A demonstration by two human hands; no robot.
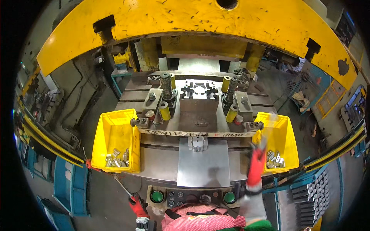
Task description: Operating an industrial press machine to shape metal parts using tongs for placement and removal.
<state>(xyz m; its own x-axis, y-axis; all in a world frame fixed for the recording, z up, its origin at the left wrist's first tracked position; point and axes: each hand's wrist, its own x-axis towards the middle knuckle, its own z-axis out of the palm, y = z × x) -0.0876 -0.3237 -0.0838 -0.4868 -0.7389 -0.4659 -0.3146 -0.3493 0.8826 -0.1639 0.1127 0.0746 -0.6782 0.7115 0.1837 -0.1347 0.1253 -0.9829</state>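
My left hand (138,206), in a red and black glove, is closed around a thin metal rod (123,186) that points up and left, below the left yellow bin (135,154). My right hand (256,166), in a red glove, is raised beside the right yellow bin (290,142); motion smears its fingers. A pale blurred shape (271,121) shows over that bin; I cannot make out what it is. Small shiny metal parts lie in both bins. One silver metal block (197,143) sits at the far end of a flat metal plate (204,165) between them.
Ahead is a press die (199,91) with black springs and yellow posts, under a yellow press beam (200,19). Two green buttons (157,196) sit on the control panel (178,199) near my body. Rows of metal parts (312,196) stand at the lower right.
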